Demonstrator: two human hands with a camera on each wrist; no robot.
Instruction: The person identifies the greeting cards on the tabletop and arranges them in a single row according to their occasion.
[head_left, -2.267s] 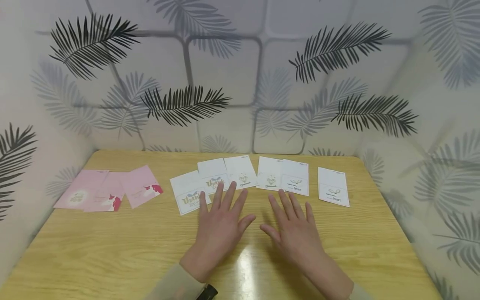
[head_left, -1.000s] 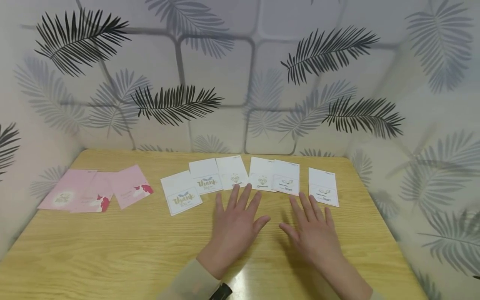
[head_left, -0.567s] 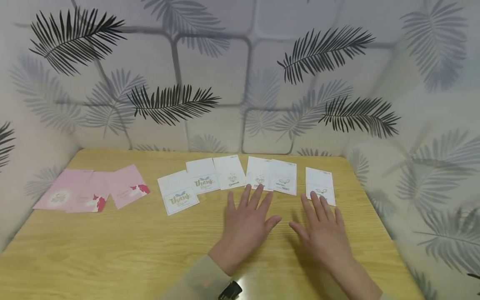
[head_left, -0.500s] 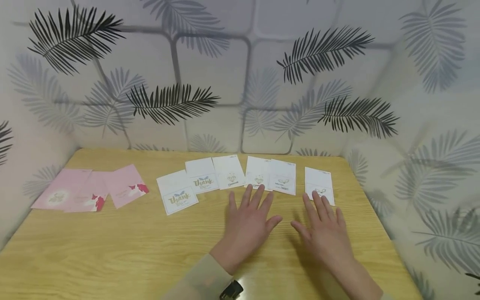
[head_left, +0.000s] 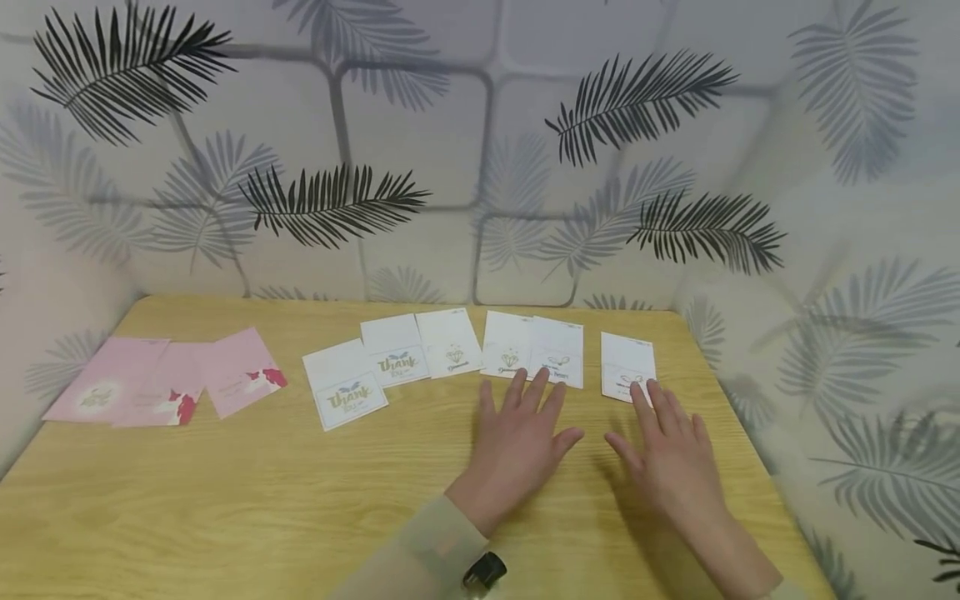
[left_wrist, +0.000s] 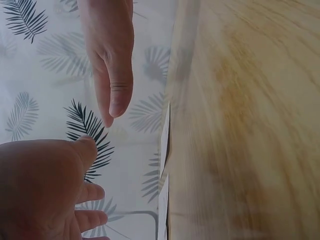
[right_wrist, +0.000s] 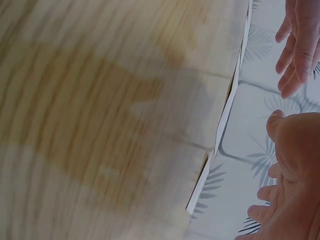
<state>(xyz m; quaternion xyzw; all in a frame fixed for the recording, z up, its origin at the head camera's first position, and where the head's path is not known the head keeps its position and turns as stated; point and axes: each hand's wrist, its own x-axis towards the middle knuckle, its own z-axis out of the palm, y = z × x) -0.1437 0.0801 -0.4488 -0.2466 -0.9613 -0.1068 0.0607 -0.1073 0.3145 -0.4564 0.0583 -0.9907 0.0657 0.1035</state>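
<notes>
My left hand (head_left: 516,446) is held palm down with fingers spread, its fingertips overlapping the lower edges of a white card with a gold diamond (head_left: 506,337) and a white card with a winged heart (head_left: 558,333). A second winged-heart card (head_left: 627,350) lies at the right, partly covered by the fingertips of my right hand (head_left: 675,458), also spread. Both wrist views show the hands above the tabletop with nothing in them. Further left are another diamond card (head_left: 448,333) and two white "thank you" cards (head_left: 393,333) (head_left: 337,362).
Three pink cards (head_left: 240,358) with white and magenta corners or a pale glow lie at the left of the wooden table (head_left: 225,500), two overlapping. A leaf-patterned wall covering (head_left: 420,250) rises behind and at both sides. A black watch strap (head_left: 483,571) circles the left wrist.
Both hands have travelled right along the row, the left from the "thank you" cards, the right to the last winged-heart card. The head view has shifted slightly right. The cards keep their places.
</notes>
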